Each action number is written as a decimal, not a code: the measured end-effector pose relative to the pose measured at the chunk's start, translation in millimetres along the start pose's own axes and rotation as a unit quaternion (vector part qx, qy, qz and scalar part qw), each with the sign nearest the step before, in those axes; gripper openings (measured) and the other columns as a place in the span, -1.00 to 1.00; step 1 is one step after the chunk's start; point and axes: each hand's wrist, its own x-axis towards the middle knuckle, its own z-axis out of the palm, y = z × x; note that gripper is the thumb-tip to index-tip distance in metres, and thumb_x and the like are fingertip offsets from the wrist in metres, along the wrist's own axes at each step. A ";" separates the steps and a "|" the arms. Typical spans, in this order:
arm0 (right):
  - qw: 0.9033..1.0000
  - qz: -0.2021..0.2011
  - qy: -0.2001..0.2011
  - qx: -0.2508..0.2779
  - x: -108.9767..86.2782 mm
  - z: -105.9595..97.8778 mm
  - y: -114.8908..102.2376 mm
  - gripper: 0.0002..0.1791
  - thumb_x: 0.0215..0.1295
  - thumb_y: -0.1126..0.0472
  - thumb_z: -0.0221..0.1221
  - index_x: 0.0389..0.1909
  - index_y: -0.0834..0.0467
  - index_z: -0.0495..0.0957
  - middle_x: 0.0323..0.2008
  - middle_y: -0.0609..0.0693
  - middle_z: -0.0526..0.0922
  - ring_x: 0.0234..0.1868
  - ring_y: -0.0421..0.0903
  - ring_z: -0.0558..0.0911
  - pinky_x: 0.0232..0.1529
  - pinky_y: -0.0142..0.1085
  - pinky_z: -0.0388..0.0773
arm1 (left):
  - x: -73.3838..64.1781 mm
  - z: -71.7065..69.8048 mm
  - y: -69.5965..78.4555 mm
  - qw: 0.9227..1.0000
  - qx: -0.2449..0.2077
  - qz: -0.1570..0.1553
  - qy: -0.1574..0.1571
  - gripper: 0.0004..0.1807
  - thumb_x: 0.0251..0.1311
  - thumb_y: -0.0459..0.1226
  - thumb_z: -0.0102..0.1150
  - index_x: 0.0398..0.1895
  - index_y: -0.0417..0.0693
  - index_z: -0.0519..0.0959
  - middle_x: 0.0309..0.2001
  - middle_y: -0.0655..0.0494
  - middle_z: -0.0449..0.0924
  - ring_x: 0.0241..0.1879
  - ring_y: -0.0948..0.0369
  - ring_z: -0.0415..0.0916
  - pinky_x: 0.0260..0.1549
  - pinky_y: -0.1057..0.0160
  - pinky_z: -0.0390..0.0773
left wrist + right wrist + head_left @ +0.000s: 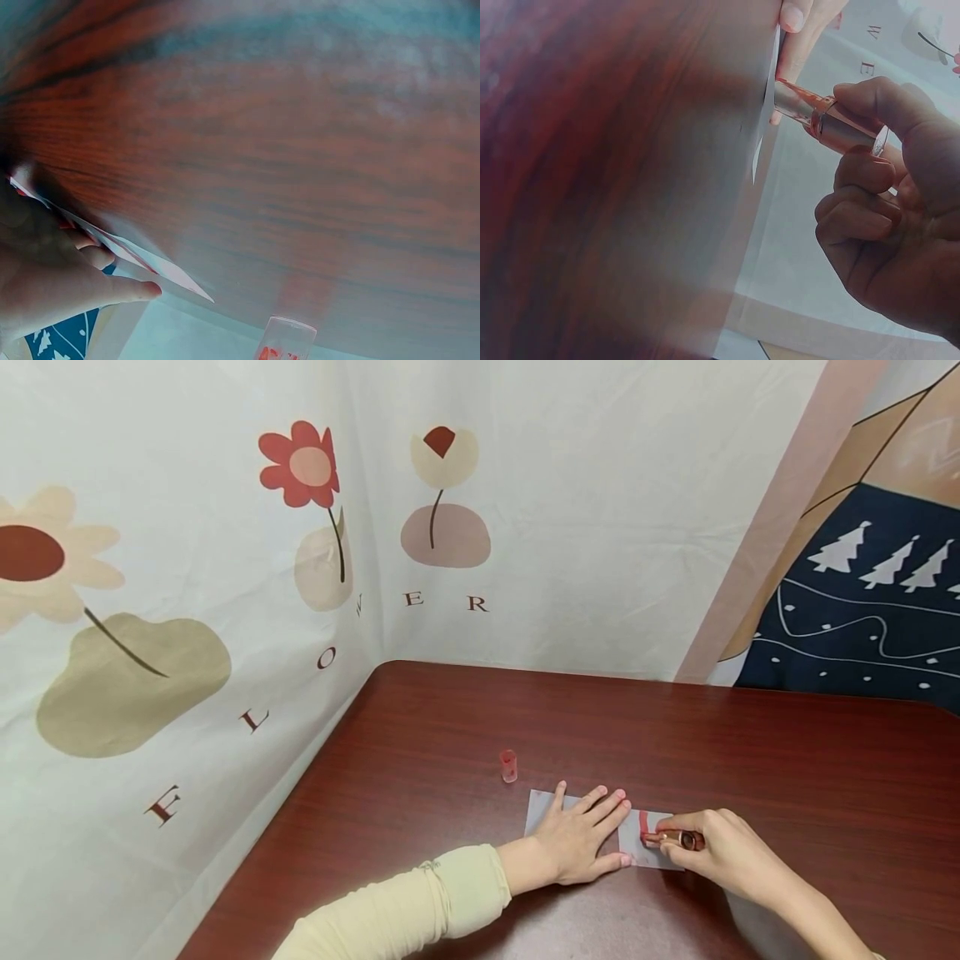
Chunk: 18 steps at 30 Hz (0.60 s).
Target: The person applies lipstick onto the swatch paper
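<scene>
My left hand [581,839] lies with fingers spread on a strip of whitish paper [536,810], pressing it to the table. At the paper's right part, my right hand [731,852] pinches a lipstick [844,127] in a shiny rose-gold tube between thumb and fingers. Its tip meets the paper at the lower end of a red streak [644,822]. Beyond the left hand stands a clear cap [509,767] with red smears inside. In the left wrist view the same cap [289,337] shows at the bottom edge.
Everything rests on a dark reddish-brown wooden table [420,735]. A white cloth [585,527] printed with flowers and letters hangs along the left and back. Behind the table at the right is a dark blue cloth [862,635] with white trees.
</scene>
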 end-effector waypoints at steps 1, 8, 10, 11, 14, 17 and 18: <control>1.000 0.000 0.000 0.000 0.0 0.0 -0.1 -0.83 0.02 0.29 0.30 -0.31 0.18 0.69 -0.67 -0.36 0.41 -0.68 -0.43 0.23 -0.70 -0.47 0.22 | 0.1 -0.1 0.0 1.000 0.000 0.000 0.000 -0.24 0.25 0.33 -0.60 0.47 0.29 -0.10 0.45 0.38 -0.20 0.40 0.33 -0.23 0.26 -0.08 -0.03; 1.000 -0.006 0.005 -0.002 -0.8 0.4 0.4 -0.83 0.00 0.29 0.30 -0.32 0.18 0.69 -0.65 -0.36 0.44 -0.67 -0.44 0.25 -0.69 -0.46 0.23 | -1.2 -1.6 -0.4 1.000 -0.005 -0.002 -0.006 -0.24 0.25 0.33 -0.61 0.48 0.29 -0.11 0.45 0.39 -0.22 0.41 0.33 -0.25 0.26 -0.08 -0.04; 1.000 -0.008 0.007 -0.002 -1.2 0.6 0.5 -0.83 0.00 0.29 0.30 -0.32 0.18 0.69 -0.67 -0.37 0.40 -0.67 -0.44 0.24 -0.69 -0.47 0.22 | -1.4 -1.9 -0.3 1.000 -0.008 -0.002 -0.007 -0.24 0.25 0.33 -0.61 0.48 0.29 -0.11 0.45 0.39 -0.22 0.41 0.34 -0.25 0.26 -0.08 -0.04; 1.000 -0.010 0.008 -0.002 -1.3 0.8 0.5 -0.83 0.00 0.30 0.30 -0.32 0.18 0.69 -0.67 -0.38 0.40 -0.67 -0.44 0.24 -0.69 -0.47 0.22 | -1.4 -1.9 -0.4 1.000 -0.010 -0.002 -0.007 -0.24 0.25 0.33 -0.60 0.48 0.29 -0.11 0.45 0.39 -0.22 0.41 0.33 -0.25 0.26 -0.08 -0.04; 1.000 -0.012 0.010 -0.002 -1.4 0.9 0.7 -0.83 -0.01 0.30 0.30 -0.33 0.18 0.69 -0.66 -0.37 0.42 -0.67 -0.44 0.24 -0.69 -0.46 0.23 | -1.3 -1.8 -0.5 1.000 -0.010 -0.002 -0.006 -0.24 0.25 0.33 -0.60 0.48 0.29 -0.11 0.45 0.39 -0.21 0.41 0.33 -0.25 0.26 -0.08 -0.04; 1.000 -0.010 0.011 -0.003 -1.5 0.9 0.7 -0.83 -0.01 0.30 0.31 -0.33 0.18 0.69 -0.62 -0.35 0.48 -0.66 -0.44 0.25 -0.69 -0.46 0.23 | -1.4 -1.6 -0.7 1.000 -0.009 -0.002 -0.005 -0.24 0.25 0.33 -0.60 0.48 0.28 -0.11 0.45 0.38 -0.22 0.41 0.33 -0.24 0.26 -0.08 -0.04; 1.000 -0.009 0.010 -0.003 -1.6 0.9 0.7 -0.83 -0.01 0.30 0.30 -0.33 0.18 0.69 -0.62 -0.34 0.49 -0.66 -0.44 0.25 -0.69 -0.46 0.23 | -1.4 -1.5 -0.7 1.000 -0.009 -0.001 -0.005 -0.24 0.25 0.33 -0.60 0.48 0.28 -0.11 0.45 0.38 -0.21 0.41 0.33 -0.24 0.26 -0.08 -0.04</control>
